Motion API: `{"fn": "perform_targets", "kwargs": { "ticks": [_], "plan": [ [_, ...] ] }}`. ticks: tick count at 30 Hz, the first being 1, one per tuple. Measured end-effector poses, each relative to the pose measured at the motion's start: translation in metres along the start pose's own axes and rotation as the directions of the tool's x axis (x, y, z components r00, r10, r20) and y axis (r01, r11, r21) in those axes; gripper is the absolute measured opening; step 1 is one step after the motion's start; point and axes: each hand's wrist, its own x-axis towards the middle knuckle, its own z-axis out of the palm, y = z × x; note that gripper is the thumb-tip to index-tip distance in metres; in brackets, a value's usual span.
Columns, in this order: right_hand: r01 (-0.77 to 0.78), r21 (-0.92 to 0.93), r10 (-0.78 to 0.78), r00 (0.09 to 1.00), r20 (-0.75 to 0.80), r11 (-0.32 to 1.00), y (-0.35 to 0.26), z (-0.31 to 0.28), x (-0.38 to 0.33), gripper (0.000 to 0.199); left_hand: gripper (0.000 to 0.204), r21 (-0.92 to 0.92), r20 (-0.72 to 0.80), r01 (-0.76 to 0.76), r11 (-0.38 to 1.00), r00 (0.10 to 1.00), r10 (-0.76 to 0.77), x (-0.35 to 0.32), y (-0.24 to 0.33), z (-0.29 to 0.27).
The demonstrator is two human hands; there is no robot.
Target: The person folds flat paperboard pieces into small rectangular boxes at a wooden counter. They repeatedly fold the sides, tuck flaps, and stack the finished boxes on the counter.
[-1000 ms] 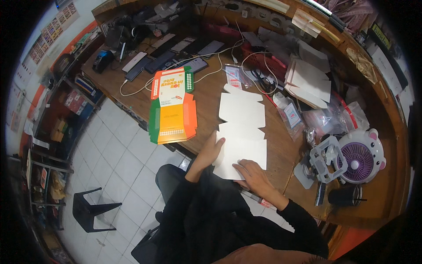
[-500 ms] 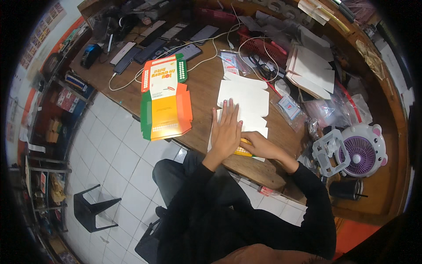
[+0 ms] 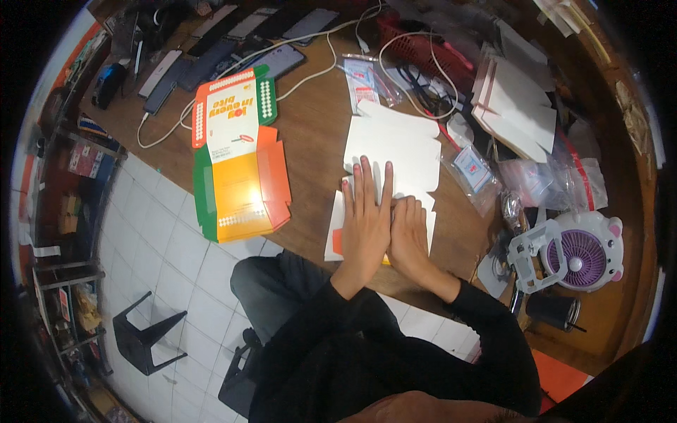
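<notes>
Wooden table (image 3: 310, 141): left hand (image 3: 368, 218) and right hand (image 3: 409, 236), fingers flat and together, press white carton blank (image 3: 395, 151); likely creasing fold, next press toward 12 o'clock.

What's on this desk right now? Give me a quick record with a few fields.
left hand: left hand flat, fingers spread, pressing on the white flat box
right hand: right hand flat beside it, on the same box
box state: unfolded, white side up, an orange edge showing under the palms
left of it: orange and green flat box, printed side up
right side: purple fan, plastic bags
surface: wooden table
</notes>
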Motion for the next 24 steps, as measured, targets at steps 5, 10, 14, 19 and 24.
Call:
{"fn": "perform_targets", "kwargs": {
  "ticks": [5, 10, 14, 19, 24],
  "plan": [
    [0.036, 0.203, -0.009, 0.992, -0.129, 0.979, 0.011, 0.005, 0.002, 0.022, 0.062, -0.353, -0.139, -0.015, 0.936, 0.990, -0.037, 0.002, -0.004, -0.003],
    [0.268, 0.004, -0.266, 0.953, 0.148, 0.963, -0.010, -0.022, 0.002, 0.043, 0.042, -0.940, -0.179, -0.056, 0.337, 0.921, -0.346, -0.002, -0.060, 0.004],
    [0.207, 0.120, -0.237, 0.895, 0.378, 0.971, -0.004, -0.031, 0.005, 0.057, 0.036, -0.984, 0.163, 0.174, 0.034, 0.962, -0.217, -0.002, -0.093, -0.029],
    [0.198, 0.775, -0.029, 0.974, -0.225, 0.600, -0.017, -0.073, -0.032, 0.041, 0.041, -0.983, 0.178, 0.184, -0.026, 0.892, -0.414, -0.034, -0.092, -0.063],
    [0.343, 0.937, 0.407, 0.866, -0.292, -0.058, -0.037, -0.089, -0.063, 0.059, 0.054, -0.731, 0.301, 0.178, -0.659, 0.950, -0.077, -0.047, -0.008, -0.078]
  ]
}}
